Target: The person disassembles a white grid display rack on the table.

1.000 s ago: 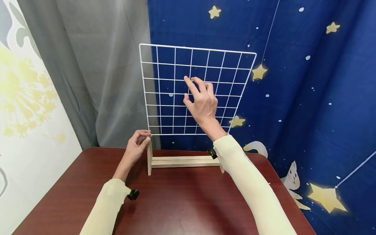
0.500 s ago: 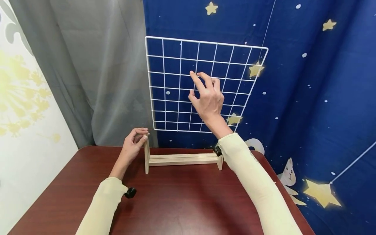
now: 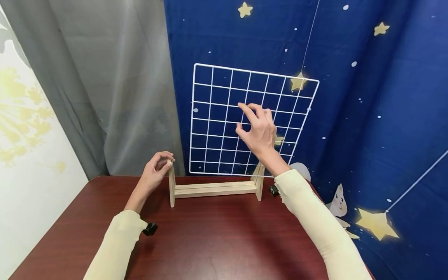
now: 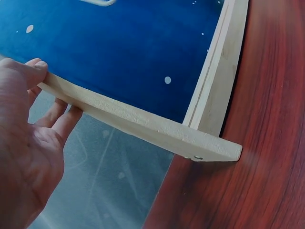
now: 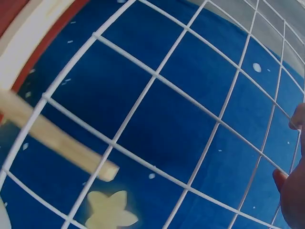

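My right hand (image 3: 259, 130) holds a white wire grid panel (image 3: 250, 71) upright in the head view, thumb and fingers curled at its middle wires. Its lower edge hangs above the crossbar of a pale wooden stand (image 3: 215, 189), toward the right upright (image 3: 259, 188). With thumb and fingertips my left hand (image 3: 155, 171) pinches the top of the left upright (image 3: 172, 190). The left wrist view shows this upright (image 4: 143, 121) between thumb and fingers. In the right wrist view, the right upright (image 5: 57, 138) appears behind the grid wires (image 5: 155, 75), and only part of the right hand (image 5: 296, 191) shows.
The stand rests near the back edge of a dark red-brown table (image 3: 210, 241). Behind hang a grey curtain (image 3: 133, 97) and a blue curtain with stars (image 3: 350, 116). A white patterned surface (image 3: 28, 175) lies at the left.
My right hand has carried the grid away from the left upright, first up and right, then lower and further right. The left hand keeps its pinch on the left upright. The head view shifts slightly.
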A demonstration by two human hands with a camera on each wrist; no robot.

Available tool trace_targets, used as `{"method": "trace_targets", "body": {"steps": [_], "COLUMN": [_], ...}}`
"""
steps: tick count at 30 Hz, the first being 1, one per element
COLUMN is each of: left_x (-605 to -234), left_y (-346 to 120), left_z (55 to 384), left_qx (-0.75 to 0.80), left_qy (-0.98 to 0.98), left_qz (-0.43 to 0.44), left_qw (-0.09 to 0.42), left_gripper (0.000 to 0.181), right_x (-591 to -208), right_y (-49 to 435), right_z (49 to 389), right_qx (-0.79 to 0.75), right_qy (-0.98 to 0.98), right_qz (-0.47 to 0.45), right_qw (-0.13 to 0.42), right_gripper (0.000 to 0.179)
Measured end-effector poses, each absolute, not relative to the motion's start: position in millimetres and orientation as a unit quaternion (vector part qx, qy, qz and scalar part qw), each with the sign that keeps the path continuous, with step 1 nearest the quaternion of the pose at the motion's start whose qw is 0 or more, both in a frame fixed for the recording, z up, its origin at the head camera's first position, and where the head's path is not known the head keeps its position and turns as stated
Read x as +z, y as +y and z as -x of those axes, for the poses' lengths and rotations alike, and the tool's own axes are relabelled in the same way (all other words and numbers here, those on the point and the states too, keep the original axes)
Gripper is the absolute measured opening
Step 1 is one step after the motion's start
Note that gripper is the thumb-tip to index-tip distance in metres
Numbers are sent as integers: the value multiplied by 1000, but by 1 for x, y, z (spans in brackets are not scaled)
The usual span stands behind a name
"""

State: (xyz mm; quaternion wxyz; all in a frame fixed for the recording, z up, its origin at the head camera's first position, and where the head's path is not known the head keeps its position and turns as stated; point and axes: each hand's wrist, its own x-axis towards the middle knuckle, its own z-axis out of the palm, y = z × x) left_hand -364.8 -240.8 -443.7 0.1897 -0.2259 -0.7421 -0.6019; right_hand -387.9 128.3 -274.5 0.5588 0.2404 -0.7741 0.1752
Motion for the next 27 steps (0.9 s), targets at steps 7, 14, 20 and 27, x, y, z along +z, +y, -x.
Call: {"method": "trace_targets", "body": {"steps": [7,14,20,27], "left_x": [-442,-436,-435,-431], "left_y": [-248,-259,-257,-255], "left_z": [365,358,341,309], "left_qx": [-595,-573,-541,-488], "left_qy": [-742,-759,-772,-806], "left_qz": [250,256,264,238], "left_qw": [179,172,204,237], "left_gripper": [19,18,17,15], "right_x": [-307,-338,-359,-385], "right_y": [157,183,208,223], "right_z": [378,363,351,335], "right_qx": [168,216,221,219], "right_qy": [-810,-851,-875,-902], "right_qz": [-231,-203,-177,-167], "right_qw": [512,434,393,332], "right_gripper": [57,60,61,61]}}
